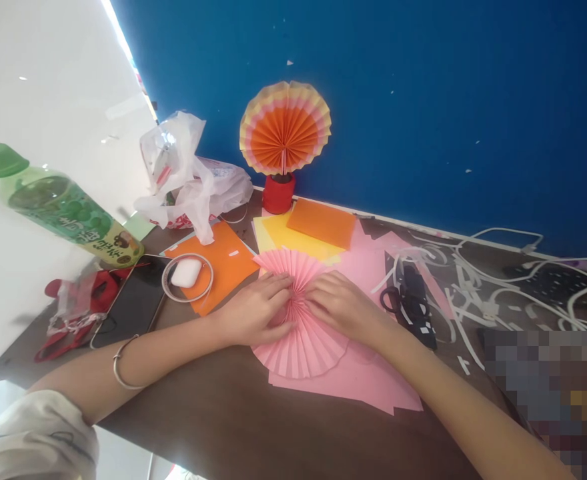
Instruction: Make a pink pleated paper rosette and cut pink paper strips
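A pleated pink paper fan (301,350), spread into a full round, lies on pink paper sheets (373,380) on the dark table. My left hand (259,308) is on its left side, fingers bent over the pleats near the centre and thumb lower down. From the right, my right hand (344,307) holds the pleats by the centre with curled fingers. The fingertips of both hands nearly meet there, and part of the fan's middle is hidden beneath them. Behind it stands a finished-looking orange, pink and yellow paper fan (286,127) on a red base (278,194).
Orange sheets (223,250), a tape roll (165,287) around a white earbud case (186,273), a phone (131,300) and a green-capped bottle (73,213) are left. Black scissors (389,299), paper strips and white cables (498,233) lie right. A plastic bag (183,167) sits behind.
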{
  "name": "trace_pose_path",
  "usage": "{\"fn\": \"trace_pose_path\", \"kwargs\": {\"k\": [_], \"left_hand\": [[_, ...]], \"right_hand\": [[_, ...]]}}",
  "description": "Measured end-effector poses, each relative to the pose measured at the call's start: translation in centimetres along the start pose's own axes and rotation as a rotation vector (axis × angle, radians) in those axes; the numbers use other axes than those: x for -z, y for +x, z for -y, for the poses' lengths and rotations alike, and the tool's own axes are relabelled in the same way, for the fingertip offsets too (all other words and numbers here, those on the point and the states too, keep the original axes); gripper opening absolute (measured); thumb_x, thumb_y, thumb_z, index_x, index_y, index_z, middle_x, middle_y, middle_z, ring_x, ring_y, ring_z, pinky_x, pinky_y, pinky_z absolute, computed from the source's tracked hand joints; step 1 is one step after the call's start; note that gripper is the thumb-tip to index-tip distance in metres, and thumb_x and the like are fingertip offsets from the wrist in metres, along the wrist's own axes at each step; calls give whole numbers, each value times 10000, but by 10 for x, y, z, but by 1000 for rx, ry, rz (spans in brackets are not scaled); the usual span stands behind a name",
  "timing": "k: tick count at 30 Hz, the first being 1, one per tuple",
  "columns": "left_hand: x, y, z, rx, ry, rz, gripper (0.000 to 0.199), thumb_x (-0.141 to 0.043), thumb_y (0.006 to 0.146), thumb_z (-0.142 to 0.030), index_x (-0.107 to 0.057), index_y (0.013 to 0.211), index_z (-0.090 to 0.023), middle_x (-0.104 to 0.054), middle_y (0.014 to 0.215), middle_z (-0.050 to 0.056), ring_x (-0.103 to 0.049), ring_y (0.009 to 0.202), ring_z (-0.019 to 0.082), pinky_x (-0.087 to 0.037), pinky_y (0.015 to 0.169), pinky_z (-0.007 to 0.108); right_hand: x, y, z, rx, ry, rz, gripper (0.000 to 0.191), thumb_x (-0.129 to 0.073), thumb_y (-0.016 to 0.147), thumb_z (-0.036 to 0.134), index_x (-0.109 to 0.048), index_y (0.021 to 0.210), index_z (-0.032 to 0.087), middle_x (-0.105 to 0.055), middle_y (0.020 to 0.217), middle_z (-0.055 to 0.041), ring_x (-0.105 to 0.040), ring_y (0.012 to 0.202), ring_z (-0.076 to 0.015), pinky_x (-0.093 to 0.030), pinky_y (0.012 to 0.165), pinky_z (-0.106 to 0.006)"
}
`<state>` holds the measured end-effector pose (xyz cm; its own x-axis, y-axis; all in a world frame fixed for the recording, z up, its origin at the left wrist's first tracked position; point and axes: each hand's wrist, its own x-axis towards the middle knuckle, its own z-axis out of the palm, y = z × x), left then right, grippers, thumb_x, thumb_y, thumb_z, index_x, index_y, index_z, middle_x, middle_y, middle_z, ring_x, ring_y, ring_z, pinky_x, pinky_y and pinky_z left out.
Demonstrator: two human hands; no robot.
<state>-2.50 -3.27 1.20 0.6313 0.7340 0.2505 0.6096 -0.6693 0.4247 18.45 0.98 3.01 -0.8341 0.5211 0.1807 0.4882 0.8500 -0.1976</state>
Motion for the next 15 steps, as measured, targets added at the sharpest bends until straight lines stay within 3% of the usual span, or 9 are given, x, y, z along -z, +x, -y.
{"fn": "trace_pose_path", "kwargs": {"k": [15], "left_hand": [[1,1,-2,7,90,16,435,-446,820,-415,-473,1153,-136,-479,1291,140,-401,1230,254,-300,1040,428]], "right_hand": [[3,-4,-2,-16,14,101,219,-420,855,202,-631,806,168,-623,767,-67,-558,737,-183,-418,705,-338]]}}
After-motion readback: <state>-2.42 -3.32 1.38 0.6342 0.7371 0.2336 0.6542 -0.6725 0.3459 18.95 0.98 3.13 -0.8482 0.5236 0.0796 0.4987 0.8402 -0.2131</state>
